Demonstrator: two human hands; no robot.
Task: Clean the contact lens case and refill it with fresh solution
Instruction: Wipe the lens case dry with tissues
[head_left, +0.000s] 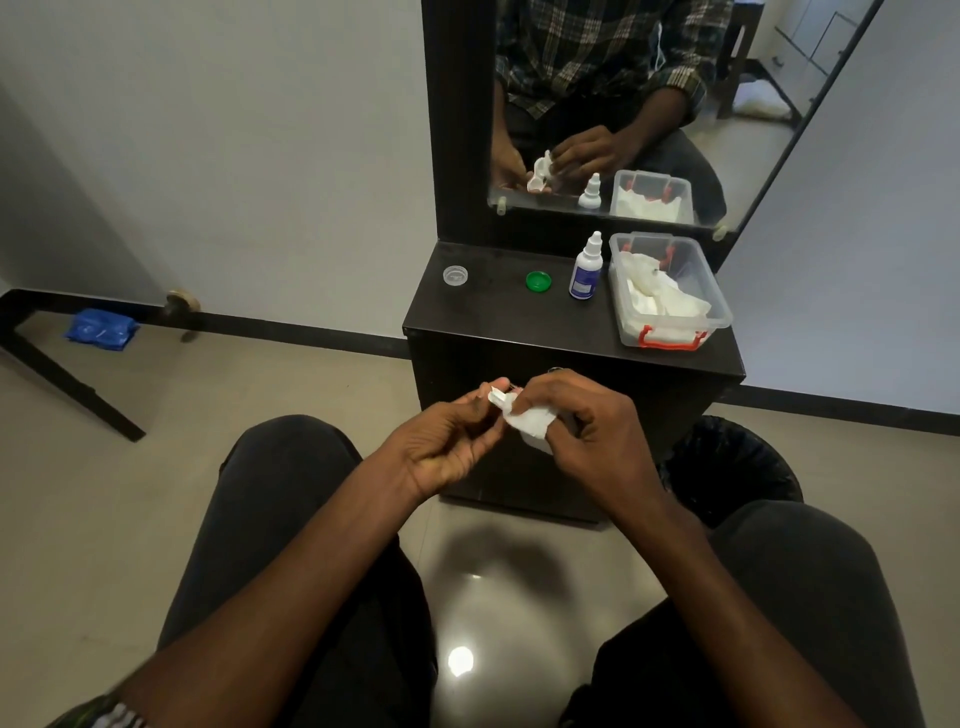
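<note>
My left hand pinches a small white contact lens case in front of the dark cabinet. My right hand presses a white tissue against the case, and the tissue hides most of it. On the cabinet top lie a clear cap at the left and a green cap in the middle. A white solution bottle with a blue label stands upright to the right of the green cap.
A clear plastic box with red latches holds white tissues at the cabinet's right end. A mirror rises behind it. A black bin sits on the floor by my right knee. A blue packet lies far left.
</note>
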